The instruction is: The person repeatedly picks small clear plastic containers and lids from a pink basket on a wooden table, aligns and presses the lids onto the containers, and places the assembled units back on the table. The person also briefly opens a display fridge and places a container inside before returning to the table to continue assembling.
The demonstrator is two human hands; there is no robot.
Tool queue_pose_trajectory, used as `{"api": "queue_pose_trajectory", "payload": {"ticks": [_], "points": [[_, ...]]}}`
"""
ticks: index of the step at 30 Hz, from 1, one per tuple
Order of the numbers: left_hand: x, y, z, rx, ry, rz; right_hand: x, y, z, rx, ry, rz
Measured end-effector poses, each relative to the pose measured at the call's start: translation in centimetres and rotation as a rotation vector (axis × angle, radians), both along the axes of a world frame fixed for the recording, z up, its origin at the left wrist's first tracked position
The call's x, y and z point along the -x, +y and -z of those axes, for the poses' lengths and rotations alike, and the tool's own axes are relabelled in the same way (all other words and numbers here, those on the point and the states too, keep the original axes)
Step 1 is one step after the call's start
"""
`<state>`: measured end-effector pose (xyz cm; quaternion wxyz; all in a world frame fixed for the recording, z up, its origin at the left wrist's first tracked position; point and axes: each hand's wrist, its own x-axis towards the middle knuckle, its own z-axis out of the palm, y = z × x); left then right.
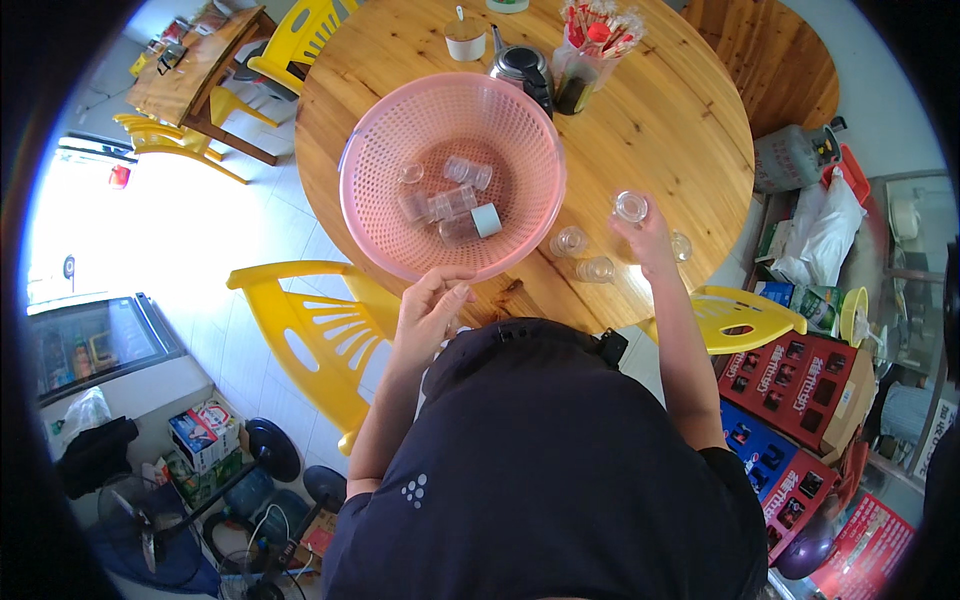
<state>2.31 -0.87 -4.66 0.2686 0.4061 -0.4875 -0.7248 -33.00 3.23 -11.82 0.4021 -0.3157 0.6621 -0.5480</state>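
Note:
A pink plastic basket (368, 130) with perforated walls stands on the round wooden table (690, 110). Inside it lie several small clear glasses (468, 173), tipped on their sides or standing, and a clear jar with a pale lid (486, 220). My left hand (432, 308) is at the near rim, its curled fingers and thumb on the basket's edge. To the right of the basket, my right hand (648, 240) grips a small clear glass (630, 206) above the table. Close to that hand stand more clear glasses (595, 269), one of them partly behind my wrist.
A kettle (520, 68), a white pot (465, 40) and a container of red-wrapped sticks (588, 68) stand at the table's far side. Yellow chairs flank me at left (310, 325) and right (740, 318). Red and blue crates (790, 385) are stacked at right; fans (150, 525) stand lower left.

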Motion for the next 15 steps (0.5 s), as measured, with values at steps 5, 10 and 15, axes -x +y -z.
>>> {"api": "queue_pose_trajectory", "payload": {"ticks": [5, 10, 15], "points": [[1.1, 0.3, 1.2, -0.044, 0.012, 0.023, 0.9, -1.4, 6.9, 0.03, 0.07, 0.031], [2.4, 0.8, 1.5, -0.121, 0.07, 0.095, 1.1, -2.2, 10.0, 0.001, -0.096, 0.115], [1.8, 0.9, 2.2, -0.146, 0.032, 0.096, 0.4, -1.3, 7.8, 0.048, 0.346, 0.2]]}}
